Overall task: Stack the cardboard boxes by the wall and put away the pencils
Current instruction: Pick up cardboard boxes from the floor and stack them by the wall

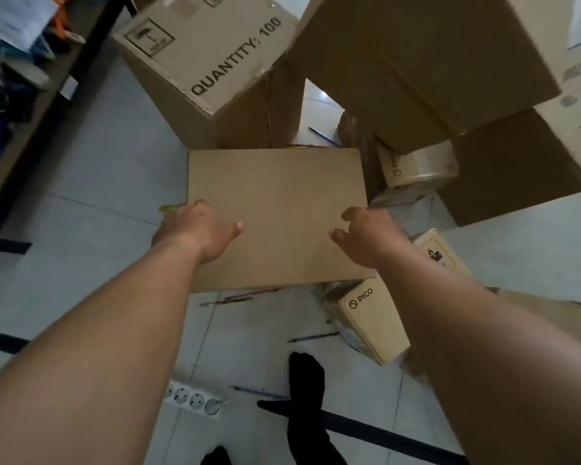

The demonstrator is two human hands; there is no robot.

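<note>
plain box (279,209): dead centre in my view, top face up, long side running 9 to 3.
left hand (198,229): grips the box's 9 o'clock edge, thumb flat on the top face, fingers curled down the side.
right hand (366,233): grips the 3 o'clock edge, thumb and forefinger on top, other fingers hidden over the side.
lift: I can't tell whether the box is clear of the floor (98,182).
QUANTITY box (208,58): at 11 o'clock, tilted, printed face toward me, just beyond the plain box.
large box (416,55): at 1 o'clock.
near PICO box (369,317): at 5 o'clock on the floor, just beside my right forearm.
far PICO box (413,166): at 2 o'clock, tucked under the large box.
pencils: loose on the floor. Pair (245,295) at 6 poking out past the plain box's near edge; one (312,337) at 5 by the near PICO box; one (255,392) lower at 6; one (322,135) at 12 in the gap between the big boxes; yellow one (171,208) at 9, just beside my left hand.
power strip (195,399): white, at 7 o'clock.
shelf (47,105): at 10 o'clock, dark frame, cluttered.
</note>
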